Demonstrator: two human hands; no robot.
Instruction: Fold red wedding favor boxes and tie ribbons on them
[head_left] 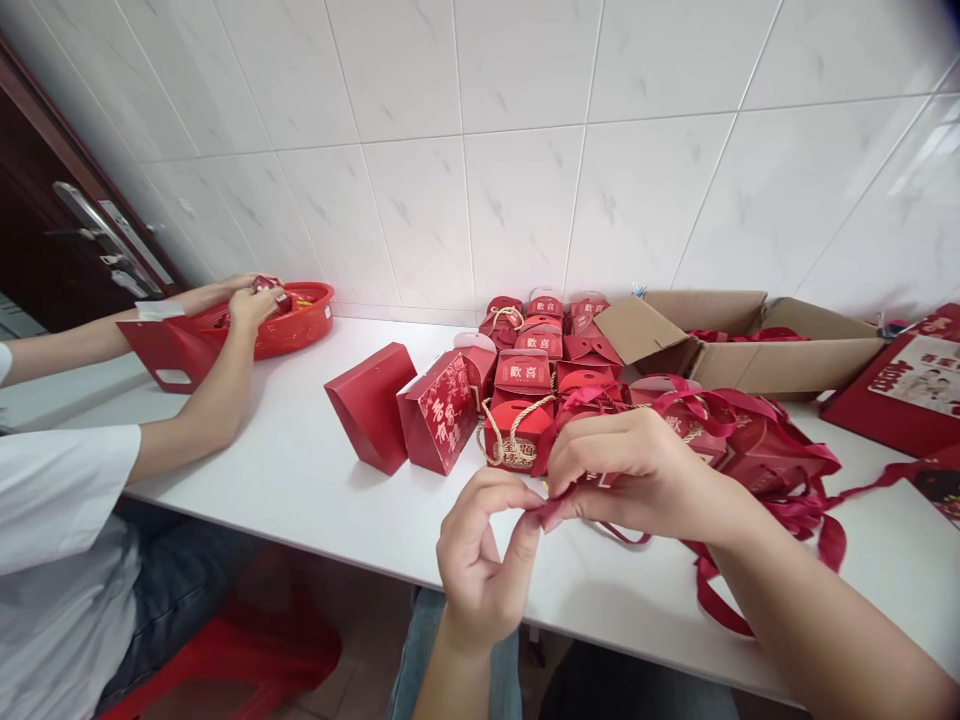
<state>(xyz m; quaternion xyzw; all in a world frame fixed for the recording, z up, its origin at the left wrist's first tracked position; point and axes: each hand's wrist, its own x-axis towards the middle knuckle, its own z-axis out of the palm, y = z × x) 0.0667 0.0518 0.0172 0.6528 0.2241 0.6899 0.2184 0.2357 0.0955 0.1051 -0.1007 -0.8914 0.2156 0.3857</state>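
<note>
Close together above the table's front edge, my left hand [486, 555] and my right hand [637, 475] pinch a piece of dark red ribbon [553, 508] between thumbs and fingers. More of the ribbon [724, 600] trails in loops over the table on the right, partly behind my right forearm. Just beyond my hands stands a small red gift box [510, 440] with a gold rope handle. Several similar red boxes [541, 345] stand in rows behind it. Left of them are two taller red boxes, a plain one [379, 410] and a printed one [442, 410].
At the left a co-worker's hands [251, 305] hold a small item over a red plastic basket [300, 325], beside a red box [176, 350]. An open cardboard box [787, 365] stands at the back right against the tiled wall. A large red box [911, 385] is at the far right.
</note>
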